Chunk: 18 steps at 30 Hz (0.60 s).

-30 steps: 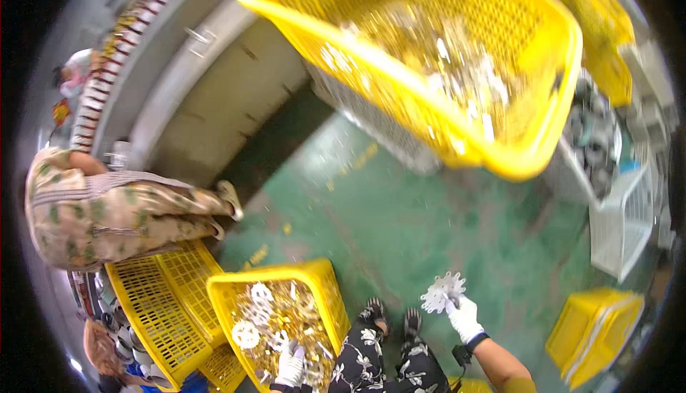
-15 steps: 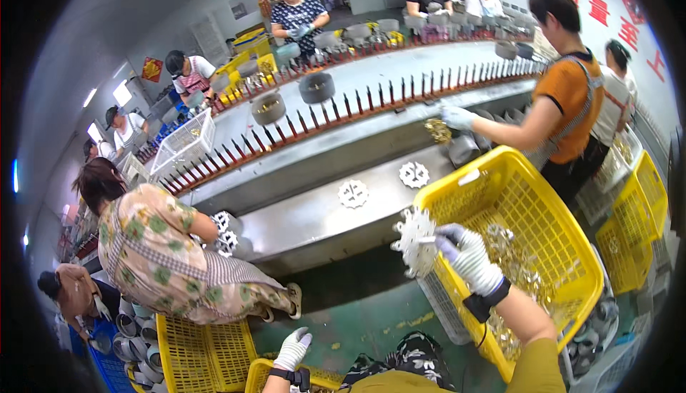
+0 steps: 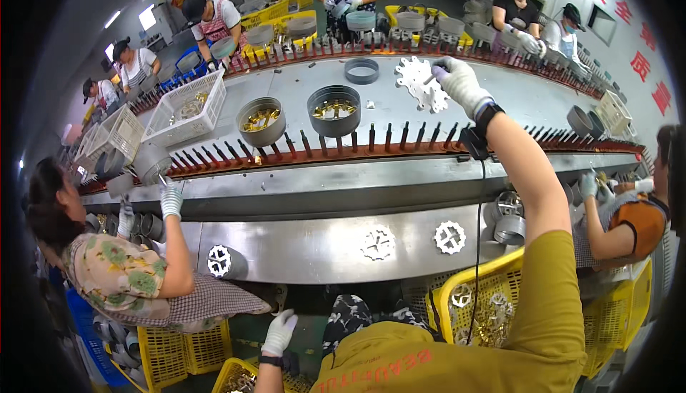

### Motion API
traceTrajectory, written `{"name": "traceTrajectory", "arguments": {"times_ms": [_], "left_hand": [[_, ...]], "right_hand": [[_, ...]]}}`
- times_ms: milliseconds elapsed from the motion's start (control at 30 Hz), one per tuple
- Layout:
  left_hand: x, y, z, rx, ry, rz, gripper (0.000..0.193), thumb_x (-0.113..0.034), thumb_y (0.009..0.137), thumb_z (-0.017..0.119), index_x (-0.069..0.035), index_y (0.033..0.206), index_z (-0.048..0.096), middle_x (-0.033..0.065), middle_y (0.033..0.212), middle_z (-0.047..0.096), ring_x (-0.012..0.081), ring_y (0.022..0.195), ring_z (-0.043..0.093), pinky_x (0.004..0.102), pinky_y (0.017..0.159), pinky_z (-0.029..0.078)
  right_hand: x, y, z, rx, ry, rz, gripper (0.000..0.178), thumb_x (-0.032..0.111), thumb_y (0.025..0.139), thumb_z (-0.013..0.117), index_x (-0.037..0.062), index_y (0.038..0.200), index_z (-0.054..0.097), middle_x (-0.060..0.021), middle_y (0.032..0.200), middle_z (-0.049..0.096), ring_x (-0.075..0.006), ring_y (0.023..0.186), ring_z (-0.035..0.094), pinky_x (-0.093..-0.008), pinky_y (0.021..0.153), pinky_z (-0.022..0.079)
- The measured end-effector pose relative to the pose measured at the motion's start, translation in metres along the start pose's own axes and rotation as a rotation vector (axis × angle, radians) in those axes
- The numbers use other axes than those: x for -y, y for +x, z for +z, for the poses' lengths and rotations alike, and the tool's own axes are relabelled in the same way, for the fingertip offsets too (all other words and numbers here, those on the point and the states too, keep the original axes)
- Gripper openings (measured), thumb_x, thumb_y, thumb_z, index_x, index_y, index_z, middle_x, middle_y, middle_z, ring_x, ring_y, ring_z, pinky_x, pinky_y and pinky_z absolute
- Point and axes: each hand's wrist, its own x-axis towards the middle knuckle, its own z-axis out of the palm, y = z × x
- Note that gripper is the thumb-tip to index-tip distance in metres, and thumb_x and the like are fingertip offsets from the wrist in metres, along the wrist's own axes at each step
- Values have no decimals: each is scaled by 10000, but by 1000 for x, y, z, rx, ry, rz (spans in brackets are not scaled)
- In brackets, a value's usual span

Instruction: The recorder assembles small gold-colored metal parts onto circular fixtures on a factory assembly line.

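Note:
My right hand (image 3: pixel 463 87), in a pale striped work glove, is stretched far forward over the row of upright pegs. Its fingers are closed on a white notched disc (image 3: pixel 420 82), held tilted over the light work surface. The glove hides part of that disc's edge. Low in front of my body, my left hand (image 3: pixel 280 332) is gloved too, holds nothing and has its fingers loosely extended. Nearest to it is a yellow crate (image 3: pixel 227 370) of metal parts. Two similar notched discs, one on the left (image 3: pixel 377 241) and one on the right (image 3: pixel 450 237), lie on the metal bench.
Dark-tipped pegs (image 3: pixel 389 136) line the near edge of the work surface (image 3: pixel 300 78). Grey rings with brass-coloured parts (image 3: pixel 334 109) stand beyond. A yellow crate (image 3: pixel 457 279) is below my right arm, with a black cord (image 3: pixel 477 250) hanging there. Co-workers stand on both sides and opposite.
My right hand has carried the notched disc from beside the yellow crate up and forward, past the pegs. My left hand stays low. The view has swung towards the bench.

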Motion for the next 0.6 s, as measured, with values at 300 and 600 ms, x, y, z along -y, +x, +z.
{"name": "traceTrajectory", "arguments": {"times_ms": [300, 600], "left_hand": [[-212, 221, 123, 509, 581, 530, 826, -350, 738, 737, -157, 1420, 313, 235, 1465, 271, 411, 1247, 437, 435, 989, 439], [-261, 302, 219, 728, 713, 845, 97, -214, 641, 616, -143, 609, 674, 126, 670, 651, 312, 678, 654, 438, 604, 527]], "right_hand": [[-58, 113, 135, 214, -125, 131, 472, 246, 866, 612, 67, 1295, 530, -174, 1031, 672, -276, 936, 651, -346, 854, 487], [-47, -62, 29, 446, 166, 141, 446, 166, 894, 601, 40, 1309, 499, -88, 889, 663, -152, 766, 611, -277, 733, 498]]}}
